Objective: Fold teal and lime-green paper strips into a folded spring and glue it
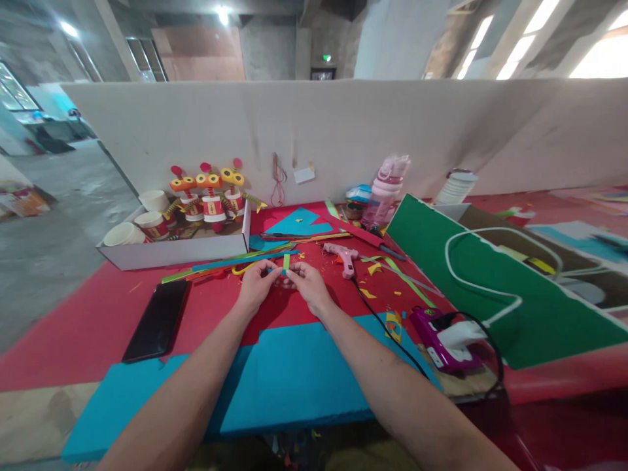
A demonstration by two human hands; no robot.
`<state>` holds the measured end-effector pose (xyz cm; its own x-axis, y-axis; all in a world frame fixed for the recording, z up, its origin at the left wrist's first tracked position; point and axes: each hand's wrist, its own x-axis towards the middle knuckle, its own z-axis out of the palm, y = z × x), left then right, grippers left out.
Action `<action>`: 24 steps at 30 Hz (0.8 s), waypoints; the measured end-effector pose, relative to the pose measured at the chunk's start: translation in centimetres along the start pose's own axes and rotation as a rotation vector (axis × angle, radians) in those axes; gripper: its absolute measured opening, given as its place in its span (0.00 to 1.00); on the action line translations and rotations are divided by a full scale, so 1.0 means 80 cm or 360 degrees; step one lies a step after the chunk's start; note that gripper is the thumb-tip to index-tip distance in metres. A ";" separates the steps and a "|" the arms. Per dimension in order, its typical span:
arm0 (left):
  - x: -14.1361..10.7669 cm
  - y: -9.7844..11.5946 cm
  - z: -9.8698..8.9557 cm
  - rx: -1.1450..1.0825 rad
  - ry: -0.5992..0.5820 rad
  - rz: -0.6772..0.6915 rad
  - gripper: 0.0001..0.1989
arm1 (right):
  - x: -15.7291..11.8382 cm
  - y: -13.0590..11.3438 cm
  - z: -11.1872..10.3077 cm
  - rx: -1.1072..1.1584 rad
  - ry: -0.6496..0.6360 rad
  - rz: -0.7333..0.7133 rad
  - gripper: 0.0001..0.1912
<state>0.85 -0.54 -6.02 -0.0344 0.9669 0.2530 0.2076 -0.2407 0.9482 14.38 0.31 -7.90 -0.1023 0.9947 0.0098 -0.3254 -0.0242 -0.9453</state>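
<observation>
A small green and blue paper strip (286,262) is pinched between my two hands over the red tabletop. My left hand (261,282) closes thumb and finger on its left side, and my right hand (307,282) grips it from the right. The green end stands upright; the blue part is mostly covered by fingertips. Just beyond the hands lie long coloured paper strips (235,256) and scissors with a yellow handle (241,269). A pink glue gun (343,256) rests to the right of my right hand.
A white box (186,255) holds paper cups and several cup figures (212,196). A black phone (157,320) lies left, blue sheet (294,373) in front. At right are a purple power strip (444,340), a cable and a green panel (456,281); a pink bottle (386,190) stands behind.
</observation>
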 end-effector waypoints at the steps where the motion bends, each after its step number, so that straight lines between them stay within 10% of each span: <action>1: 0.000 0.000 0.000 -0.0001 0.0010 0.0006 0.11 | -0.001 -0.001 0.000 -0.0009 -0.0006 0.0004 0.17; 24: -0.001 0.005 0.001 -0.0164 -0.0068 -0.0086 0.14 | -0.003 -0.002 0.003 0.0224 -0.0031 0.0017 0.17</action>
<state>1.01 -0.70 -5.66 -0.0005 0.9809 0.1943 0.1046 -0.1932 0.9756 14.21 0.01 -7.70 -0.1239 0.9923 0.0076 -0.4525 -0.0497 -0.8904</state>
